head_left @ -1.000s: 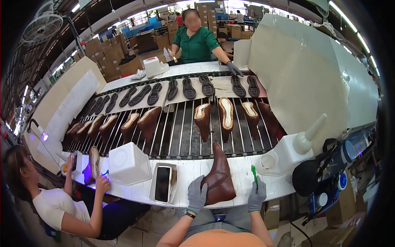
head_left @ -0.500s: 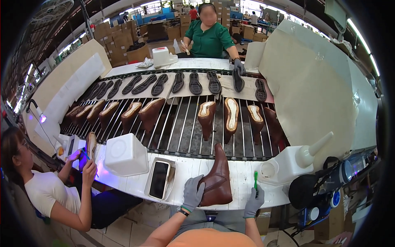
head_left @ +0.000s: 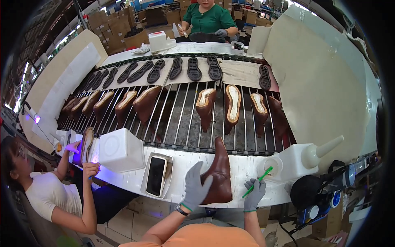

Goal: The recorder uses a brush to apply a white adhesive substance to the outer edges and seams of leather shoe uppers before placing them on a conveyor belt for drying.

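Note:
A brown leather ankle boot (head_left: 221, 181) stands on the white ledge in front of me, its shaft pointing toward the conveyor. Beside its left side is my left hand (head_left: 196, 186) in a grey glove, fingers stretched out flat and not wrapped round the boot. My gloved right hand (head_left: 254, 194) grips a slim green brush (head_left: 258, 181), whose far end reaches to the round opening of a white container (head_left: 288, 162). Whether that end touches the container cannot be made out.
Brown boots (head_left: 233, 103) lie sole-up on the conveyor's metal rods (head_left: 181, 111); black soles (head_left: 194, 69) line its far side. Left stand a phone in a tray (head_left: 156, 176) and a white box (head_left: 120, 150). Co-workers sit at left (head_left: 57, 197) and across (head_left: 207, 18).
My left hand has loosened from the boot, fingers now straight. My right hand has tilted the brush toward the white container. The co-worker across has lifted a sole off the far strip.

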Available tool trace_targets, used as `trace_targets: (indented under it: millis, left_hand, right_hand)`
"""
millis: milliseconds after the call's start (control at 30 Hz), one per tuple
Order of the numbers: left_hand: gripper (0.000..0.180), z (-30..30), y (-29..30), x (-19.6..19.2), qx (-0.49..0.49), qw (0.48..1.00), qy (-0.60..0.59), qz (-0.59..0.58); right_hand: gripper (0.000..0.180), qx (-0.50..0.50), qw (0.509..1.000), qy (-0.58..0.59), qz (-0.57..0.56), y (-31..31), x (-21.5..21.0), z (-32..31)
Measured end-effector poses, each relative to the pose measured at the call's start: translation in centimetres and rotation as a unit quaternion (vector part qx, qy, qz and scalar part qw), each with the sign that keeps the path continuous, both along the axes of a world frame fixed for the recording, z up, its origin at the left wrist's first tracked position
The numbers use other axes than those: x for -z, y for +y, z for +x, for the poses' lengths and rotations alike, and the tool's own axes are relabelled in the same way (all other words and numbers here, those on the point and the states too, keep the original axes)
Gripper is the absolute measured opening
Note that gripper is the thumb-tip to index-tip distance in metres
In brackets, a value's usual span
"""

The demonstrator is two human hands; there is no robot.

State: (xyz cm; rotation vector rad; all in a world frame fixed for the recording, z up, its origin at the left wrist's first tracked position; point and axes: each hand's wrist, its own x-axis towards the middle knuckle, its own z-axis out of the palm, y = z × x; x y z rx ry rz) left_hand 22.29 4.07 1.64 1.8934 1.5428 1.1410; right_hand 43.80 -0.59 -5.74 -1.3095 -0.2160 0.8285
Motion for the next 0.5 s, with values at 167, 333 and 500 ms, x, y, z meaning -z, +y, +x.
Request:
trace_targets:
  millis: [167,333,500]
  left_hand:
    - [0.042,3.9,-1.6,-3.1,0.359,0.933,-0.037,0.008]
    - [0.037,9.4,-3.4,3.0,0.535,0.838,0.048,0.093]
    - [0.036,10.9,-4.2,5.7,0.507,0.838,-0.105,0.173]
  right_hand:
    - [0.027,-0.058,0.998,0.007,-0.011,-1.0,-0.5,-1.7]
    - [0.032,-0.089,0.987,0.133,-0.028,-2.0,0.6,-3.0]
    - [0.041,-0.11,0.987,0.11,-0.047,-1.3,0.7,-2.7]
